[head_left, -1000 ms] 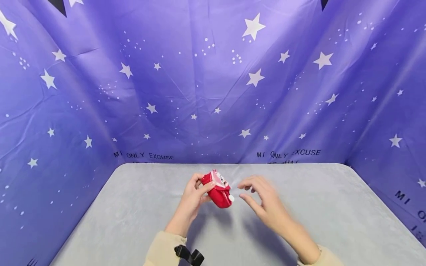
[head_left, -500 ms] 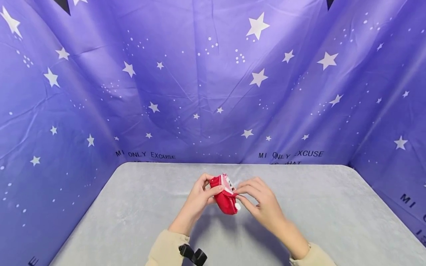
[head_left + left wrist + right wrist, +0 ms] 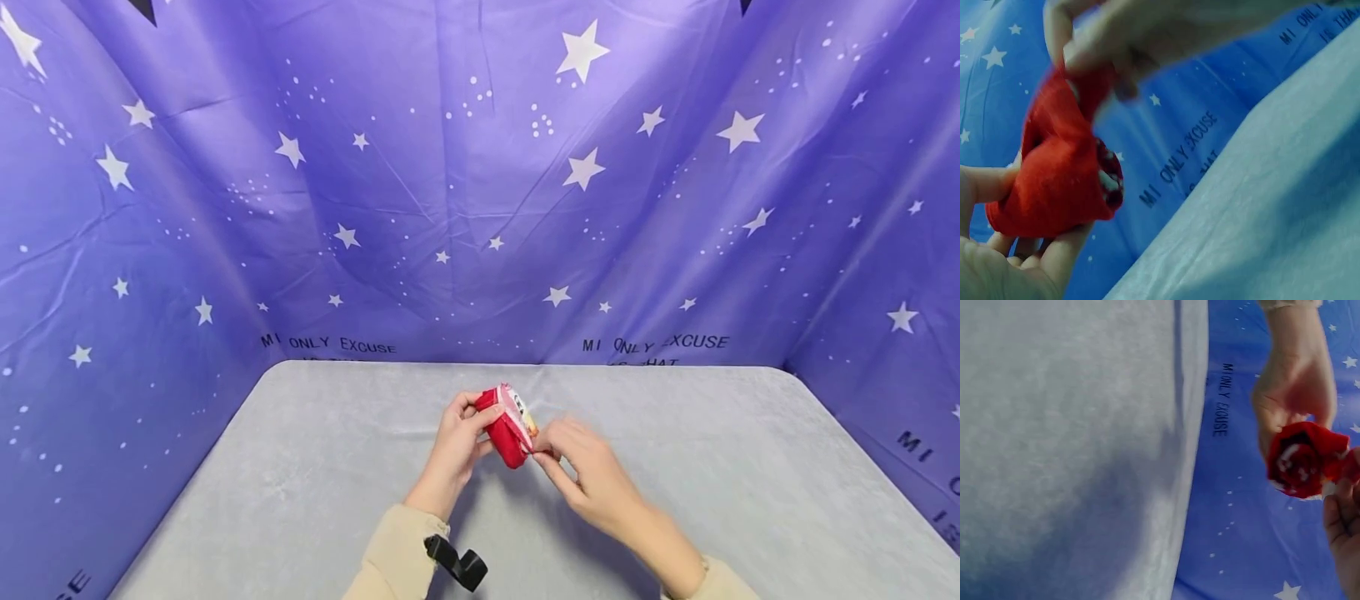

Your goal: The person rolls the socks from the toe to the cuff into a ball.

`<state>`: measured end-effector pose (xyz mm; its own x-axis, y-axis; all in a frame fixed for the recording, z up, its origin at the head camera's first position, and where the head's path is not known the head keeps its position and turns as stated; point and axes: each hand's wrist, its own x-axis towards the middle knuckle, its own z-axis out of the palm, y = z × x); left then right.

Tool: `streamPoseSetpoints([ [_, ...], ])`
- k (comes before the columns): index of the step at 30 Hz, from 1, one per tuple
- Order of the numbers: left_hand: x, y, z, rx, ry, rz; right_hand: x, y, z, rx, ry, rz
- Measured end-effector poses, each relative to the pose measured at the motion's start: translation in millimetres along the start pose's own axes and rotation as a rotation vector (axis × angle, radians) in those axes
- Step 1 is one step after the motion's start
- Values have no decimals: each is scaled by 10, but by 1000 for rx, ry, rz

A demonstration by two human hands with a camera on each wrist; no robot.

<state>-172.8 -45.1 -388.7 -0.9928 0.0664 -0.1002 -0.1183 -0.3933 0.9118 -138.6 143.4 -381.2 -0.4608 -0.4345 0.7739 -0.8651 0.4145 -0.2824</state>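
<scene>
A small red cloth item (image 3: 504, 433) with pale pink-and-white trim and a printed patch is held up over the grey table (image 3: 315, 500). My left hand (image 3: 456, 442) grips its left side, thumb across the front. On the other side, my right hand (image 3: 592, 471) pinches the lower right edge between thumb and fingertips. In the left wrist view the red cloth (image 3: 1054, 181) looks like a rolled tube with an end drawn up by the right hand's fingers. The right wrist view shows the cloth's open end (image 3: 1297, 461), dark red inside with white bits.
A purple curtain (image 3: 450, 167) with white stars and printed words stands behind and beside the table. A black strap piece (image 3: 457, 562) sticks out from the left sleeve (image 3: 401, 550).
My right hand has come in from the right, taken the cloth's edge, and drawn it slightly down. The cloth has shifted right overall, and its white pompom no longer shows in the head view.
</scene>
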Motion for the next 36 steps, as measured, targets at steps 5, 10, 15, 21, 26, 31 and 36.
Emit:
streamPoseSetpoints([
  [5, -40, 4, 62, -50, 20, -17, -7, 39, 63, -114, 18, 124],
  [10, -51, 17, 80, -84, -1, -39, -2, 126, 84, -61, 79, 193],
  [15, -35, 18, 74, -71, -54, -53, 22, 170, 51, 45, 90, 253],
  [21, -33, 14, 54, -39, -92, -12, 65, 173, -21, 146, 69, 287],
  [26, -63, 26, 68, 12, -107, 18, 108, 152, -19, 75, 83, 261],
  [31, -90, 26, 100, 71, -95, 38, 105, 115, 11, 11, 67, 219],
  [36, -136, 12, 81, 135, -66, 85, 68, 80, 20, 92, 114, 249],
])
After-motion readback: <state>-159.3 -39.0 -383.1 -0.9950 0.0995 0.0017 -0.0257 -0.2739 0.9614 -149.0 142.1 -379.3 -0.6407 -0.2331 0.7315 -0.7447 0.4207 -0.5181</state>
